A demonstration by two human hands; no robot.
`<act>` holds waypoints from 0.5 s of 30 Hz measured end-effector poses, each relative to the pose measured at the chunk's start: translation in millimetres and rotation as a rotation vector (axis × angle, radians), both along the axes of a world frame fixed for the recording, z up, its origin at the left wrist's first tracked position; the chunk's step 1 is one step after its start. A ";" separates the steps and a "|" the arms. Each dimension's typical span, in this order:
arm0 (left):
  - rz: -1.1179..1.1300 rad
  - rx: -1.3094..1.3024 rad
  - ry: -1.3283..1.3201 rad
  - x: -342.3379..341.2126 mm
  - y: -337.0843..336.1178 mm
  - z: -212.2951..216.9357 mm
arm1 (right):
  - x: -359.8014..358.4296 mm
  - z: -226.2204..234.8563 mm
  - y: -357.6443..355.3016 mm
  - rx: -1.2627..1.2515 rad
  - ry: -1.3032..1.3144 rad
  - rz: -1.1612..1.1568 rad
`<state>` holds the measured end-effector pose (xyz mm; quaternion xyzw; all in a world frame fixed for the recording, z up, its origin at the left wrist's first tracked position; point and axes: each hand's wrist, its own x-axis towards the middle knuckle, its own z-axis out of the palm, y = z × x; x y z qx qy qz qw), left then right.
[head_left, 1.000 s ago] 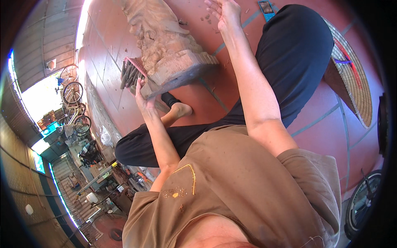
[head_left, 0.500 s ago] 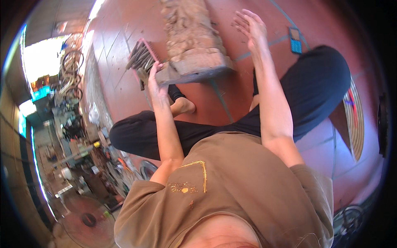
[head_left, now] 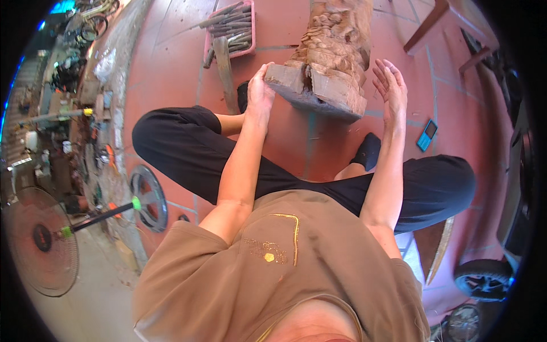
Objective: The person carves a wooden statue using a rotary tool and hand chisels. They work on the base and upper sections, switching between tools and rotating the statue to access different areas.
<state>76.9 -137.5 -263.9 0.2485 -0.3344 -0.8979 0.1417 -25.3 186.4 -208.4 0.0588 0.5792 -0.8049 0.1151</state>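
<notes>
— How many carvings is the person working with?

— One: a tall wooden carving (head_left: pixel 333 51) at twelve o'clock from the sitter, its cracked base tipped up off the red tiled floor (head_left: pixel 171 62).

— And the hands?

— Two, both bare. The left hand (head_left: pixel 259 94) presses against the base's near corner at about eleven o'clock, fingers curled narrowly around the edge. The right hand (head_left: pixel 390 91) is up at one o'clock, just beside the base but apart from it, palm flat, fingers spread wide, holding nothing.

— Anything else around?

— One pink tray (head_left: pixel 231 31) of chisels at eleven o'clock; too many, too bundled for me to count. One long wooden-handled tool (head_left: pixel 225 68) lies beside it. One blue phone (head_left: pixel 427 135) on the tiles at two o'clock. One standing fan (head_left: pixel 43 245) at eight o'clock.
</notes>
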 end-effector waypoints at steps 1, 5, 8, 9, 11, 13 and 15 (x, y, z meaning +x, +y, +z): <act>0.029 0.065 0.005 0.4 -2.9 -14.3 | -0.1 2.6 -6.4 0.015 0.013 0.009; 0.132 -0.099 -0.147 -4.7 24.4 -41.9 | -4.1 8.3 -17.5 0.119 0.079 0.053; 0.146 -0.093 -0.120 -9.3 31.3 -46.3 | -9.8 13.3 -21.7 0.172 0.131 0.072; 0.157 -0.056 -0.120 -13.0 33.2 -45.8 | -8.8 20.6 -26.5 0.247 0.205 0.072; 0.159 -0.011 -0.177 -21.6 32.0 -48.0 | 0.2 35.9 -43.9 0.397 0.358 0.066; 0.172 0.025 -0.215 -27.0 32.2 -56.3 | 8.1 52.8 -61.5 0.580 0.526 0.088; 0.178 0.060 -0.233 -28.9 32.9 -65.6 | 29.4 81.1 -86.2 0.790 0.623 0.119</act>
